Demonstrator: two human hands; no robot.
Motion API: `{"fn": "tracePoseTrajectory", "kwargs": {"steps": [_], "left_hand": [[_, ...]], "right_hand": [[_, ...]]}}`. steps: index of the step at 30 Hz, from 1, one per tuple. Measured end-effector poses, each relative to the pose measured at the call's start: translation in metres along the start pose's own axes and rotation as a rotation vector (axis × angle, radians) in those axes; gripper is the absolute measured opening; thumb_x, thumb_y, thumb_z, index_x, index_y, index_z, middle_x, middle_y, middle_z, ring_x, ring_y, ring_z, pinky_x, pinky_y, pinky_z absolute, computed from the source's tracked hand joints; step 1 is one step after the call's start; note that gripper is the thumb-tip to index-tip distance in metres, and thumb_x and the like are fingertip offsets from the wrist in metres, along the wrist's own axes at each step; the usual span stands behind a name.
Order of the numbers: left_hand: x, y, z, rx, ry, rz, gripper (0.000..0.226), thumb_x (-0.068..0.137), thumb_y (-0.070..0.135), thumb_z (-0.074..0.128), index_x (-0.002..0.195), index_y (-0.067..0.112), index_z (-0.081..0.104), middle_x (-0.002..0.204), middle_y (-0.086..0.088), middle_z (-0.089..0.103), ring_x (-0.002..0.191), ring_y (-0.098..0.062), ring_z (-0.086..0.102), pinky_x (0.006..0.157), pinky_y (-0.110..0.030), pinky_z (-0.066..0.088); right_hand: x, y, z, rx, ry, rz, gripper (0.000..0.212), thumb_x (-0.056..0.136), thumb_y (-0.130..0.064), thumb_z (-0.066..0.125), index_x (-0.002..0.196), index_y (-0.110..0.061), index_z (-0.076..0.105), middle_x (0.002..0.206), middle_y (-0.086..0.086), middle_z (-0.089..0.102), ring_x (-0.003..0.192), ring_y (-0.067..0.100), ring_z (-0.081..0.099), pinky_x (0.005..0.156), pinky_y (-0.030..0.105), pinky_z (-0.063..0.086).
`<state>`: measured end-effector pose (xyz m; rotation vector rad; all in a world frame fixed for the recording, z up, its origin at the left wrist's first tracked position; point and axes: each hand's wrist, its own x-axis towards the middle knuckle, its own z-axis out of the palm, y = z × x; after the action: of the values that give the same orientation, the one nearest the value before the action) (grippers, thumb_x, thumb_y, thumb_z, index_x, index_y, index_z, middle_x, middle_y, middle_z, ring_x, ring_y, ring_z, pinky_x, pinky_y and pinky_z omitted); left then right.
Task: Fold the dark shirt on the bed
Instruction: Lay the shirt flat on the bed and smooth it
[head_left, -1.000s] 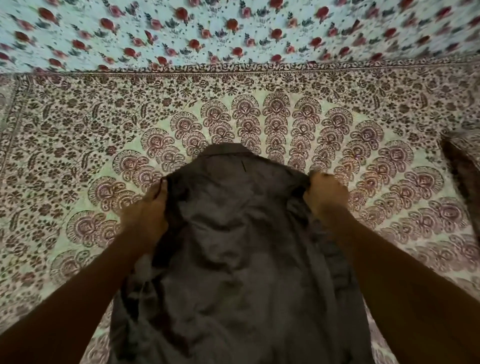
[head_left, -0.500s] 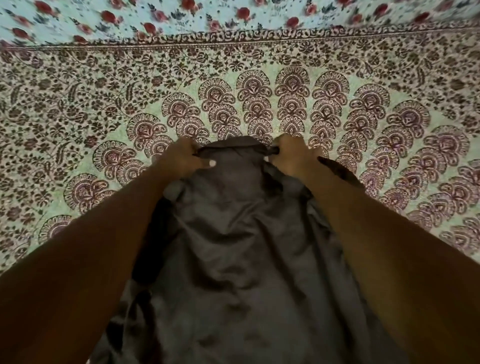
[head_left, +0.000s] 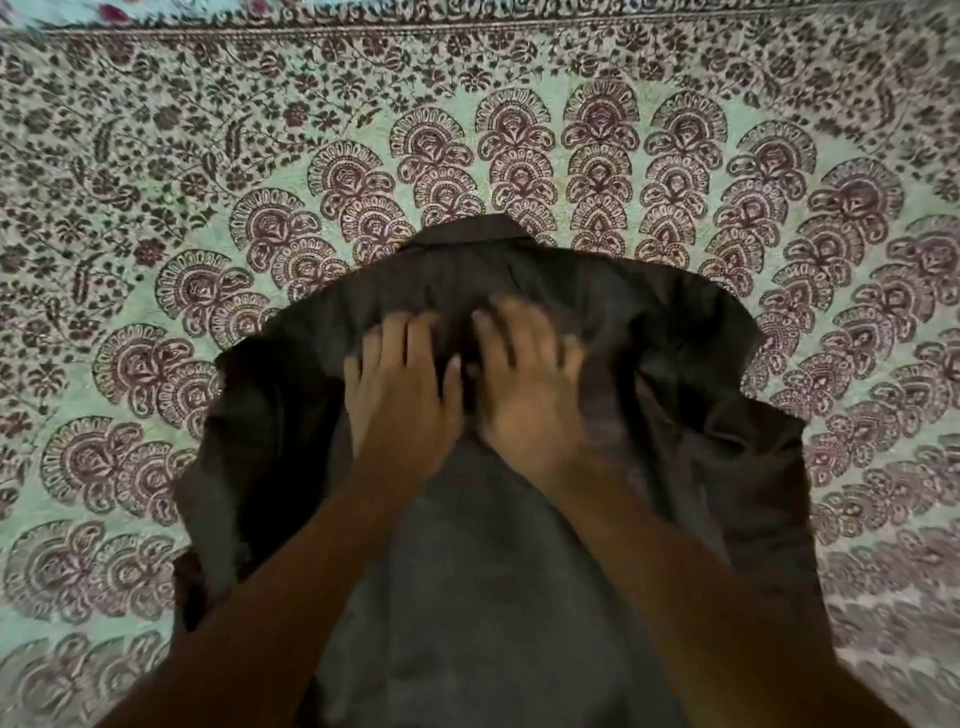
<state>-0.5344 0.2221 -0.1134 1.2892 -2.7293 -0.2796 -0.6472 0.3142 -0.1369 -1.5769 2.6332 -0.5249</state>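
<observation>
- The dark shirt lies spread on the patterned bedspread, its collar at the far end.
- The left hand and right hand press flat below the collar, fingers straight, gripping nothing.
- Risk: the sliding palms may drag the loose cloth, and the rumpled sides may then fold crooked.

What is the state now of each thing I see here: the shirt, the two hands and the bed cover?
dark shirt: spread out on the bed cover, collar at the far end, creased, not yet folded.
left hand: flat on the shirt below the collar, fingers straight and spread.
right hand: flat on the shirt beside the left hand, fingers spread, blurred.
bed cover: lies flat under the shirt.
</observation>
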Motion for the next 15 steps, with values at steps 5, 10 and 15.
{"fn": "tracePoseTrajectory", "kwargs": {"steps": [5,10,15], "left_hand": [[-0.028,-0.058,0.037,0.113,-0.2,0.104,0.077,0.099,0.066,0.03,0.165,0.036,0.004,0.174,0.004,0.002,0.16,-0.024,0.007,0.126,-0.052,0.014],[-0.035,-0.058,0.031,0.015,-0.158,0.071,0.078,0.101,0.06,0.034,0.166,0.026,0.006,0.175,0.001,0.0,0.161,-0.025,0.002,0.128,-0.05,0.011],[-0.085,-0.102,0.027,0.04,-0.106,0.017,0.075,0.1,0.059,0.034,0.165,0.024,0.019,0.174,0.001,0.01,0.16,-0.028,0.011,0.126,-0.052,0.013]], "right_hand": [[-0.034,0.065,0.011,-0.149,-0.204,0.048,0.069,0.102,-0.069,0.034,0.164,-0.042,0.023,0.175,0.0,0.011,0.162,0.028,0.01,0.125,0.057,0.017],[-0.01,0.046,0.006,-0.099,-0.068,0.445,0.071,0.105,-0.052,0.035,0.163,-0.013,0.031,0.173,0.017,0.013,0.16,0.04,0.011,0.126,0.057,0.021],[-0.073,0.014,0.013,-0.158,-0.215,-0.107,0.07,0.103,-0.065,0.035,0.165,-0.033,0.026,0.175,0.002,0.011,0.161,0.024,0.015,0.125,0.056,0.02]]}}
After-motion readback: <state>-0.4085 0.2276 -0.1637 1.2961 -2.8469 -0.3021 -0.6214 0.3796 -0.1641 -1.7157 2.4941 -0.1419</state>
